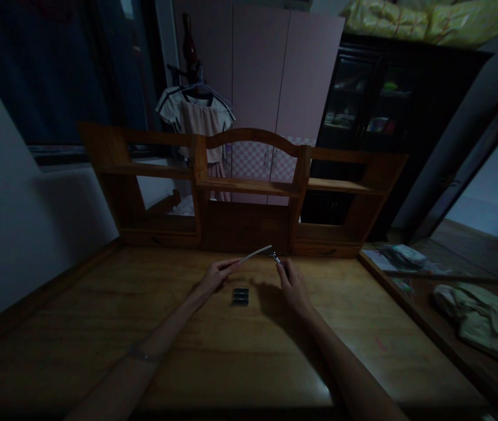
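My left hand [220, 273] is closed on one end of a thin, pale strip [255, 253], which rises to the right in a slight curve. My right hand [291, 282] grips a small shiny metal tool [277, 257] with a dark head. That head is close to the strip's far end; whether they touch I cannot tell. Below and between my hands, a small stack-like set of dark pieces with shiny edges [240, 297] lies on the wooden desk [213, 351]. The dim light hides the tool's exact kind.
A wooden shelf unit [249, 187] with cubbies and drawers stands along the desk's back edge. On a lower surface to the right lies a pale cloth bag or garment [486, 318]. Behind are pink wardrobe doors [260, 70], a dark cabinet [407, 117] and clothes on a hanger [198, 117].
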Action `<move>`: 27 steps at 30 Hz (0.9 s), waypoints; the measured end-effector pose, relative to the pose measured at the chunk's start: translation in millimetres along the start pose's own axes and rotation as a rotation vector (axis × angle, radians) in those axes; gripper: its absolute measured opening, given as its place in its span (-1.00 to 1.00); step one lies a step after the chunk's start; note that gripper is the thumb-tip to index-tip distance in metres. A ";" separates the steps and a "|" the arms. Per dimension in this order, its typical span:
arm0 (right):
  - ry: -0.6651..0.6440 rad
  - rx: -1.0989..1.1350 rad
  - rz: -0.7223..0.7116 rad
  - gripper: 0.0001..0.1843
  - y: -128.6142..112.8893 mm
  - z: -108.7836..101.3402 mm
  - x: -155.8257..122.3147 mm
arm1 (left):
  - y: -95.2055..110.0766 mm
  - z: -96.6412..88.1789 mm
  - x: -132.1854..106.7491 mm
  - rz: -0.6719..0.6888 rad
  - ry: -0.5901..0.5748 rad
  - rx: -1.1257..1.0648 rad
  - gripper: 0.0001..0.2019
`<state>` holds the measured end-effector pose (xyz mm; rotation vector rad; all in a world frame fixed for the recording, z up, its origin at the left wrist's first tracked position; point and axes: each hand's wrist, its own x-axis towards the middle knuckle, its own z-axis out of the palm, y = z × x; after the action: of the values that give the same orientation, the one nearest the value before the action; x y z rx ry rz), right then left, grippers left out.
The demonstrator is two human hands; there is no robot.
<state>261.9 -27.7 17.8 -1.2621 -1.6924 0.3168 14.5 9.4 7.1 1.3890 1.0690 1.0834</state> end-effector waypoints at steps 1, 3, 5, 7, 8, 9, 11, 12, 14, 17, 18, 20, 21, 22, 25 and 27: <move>0.003 -0.007 0.001 -0.70 -0.7 -0.1 -0.2 | -1.3 0.1 0.5 0.003 -0.005 -0.008 -0.37; 0.015 -0.023 0.003 -0.70 -2.4 -0.9 -0.8 | -4.2 0.9 1.5 0.015 -0.019 -0.006 -0.37; 0.018 -0.033 0.001 -0.70 -4.3 -2.2 -1.2 | -6.5 1.4 2.5 0.023 -0.019 0.020 -0.37; 0.013 -0.033 -0.002 -0.68 -5.8 -3.4 -1.4 | -7.2 1.0 3.1 0.015 0.011 0.039 -0.37; 0.011 -0.034 -0.002 -0.68 -6.2 -3.8 -1.3 | -6.8 0.6 3.2 0.009 0.031 0.036 -0.35; 0.008 -0.038 -0.002 -0.67 -6.4 -4.0 -1.2 | -6.0 0.2 3.1 0.004 0.047 0.025 -0.34; 0.007 -0.047 -0.002 -0.67 -6.0 -3.8 -0.9 | -4.0 0.0 2.1 -0.007 0.044 -0.006 -0.32; 0.007 -0.050 -0.002 -0.67 -5.6 -3.6 -0.8 | -3.2 0.3 1.4 -0.012 0.026 -0.013 -0.31; 0.007 -0.048 -0.007 -0.68 -5.1 -3.1 -0.9 | -2.7 1.4 0.3 -0.021 -0.021 0.001 -0.32; 0.008 -0.035 -0.019 -0.68 -5.5 -2.8 -1.8 | -4.6 1.6 0.9 -0.002 -0.035 0.054 -0.36; 0.003 -0.033 -0.021 -0.68 -6.0 -2.7 -2.3 | -5.3 0.9 1.5 0.012 -0.019 0.064 -0.37; -0.012 -0.034 -0.020 -0.68 -7.0 -2.4 -3.1 | -5.9 -1.1 2.6 0.031 0.026 0.059 -0.37; -0.017 -0.039 -0.019 -0.68 -7.5 -2.2 -3.5 | -5.6 -1.8 2.8 0.033 0.043 0.042 -0.37; -0.018 -0.045 -0.019 -0.68 -7.8 -1.9 -3.8 | -4.9 -2.1 2.6 0.031 0.049 0.022 -0.36; -0.004 -0.053 -0.020 -0.70 -8.4 -1.1 -4.3 | -1.8 -0.1 0.8 0.022 -0.008 0.004 -0.37; -0.003 -0.049 -0.017 -0.70 -9.0 -1.0 -4.4 | 0.1 1.8 0.0 0.031 -0.027 0.028 -0.39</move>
<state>257.4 -35.7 22.0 -1.2825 -1.7217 0.2682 16.3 9.0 7.1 1.4433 1.0501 1.0731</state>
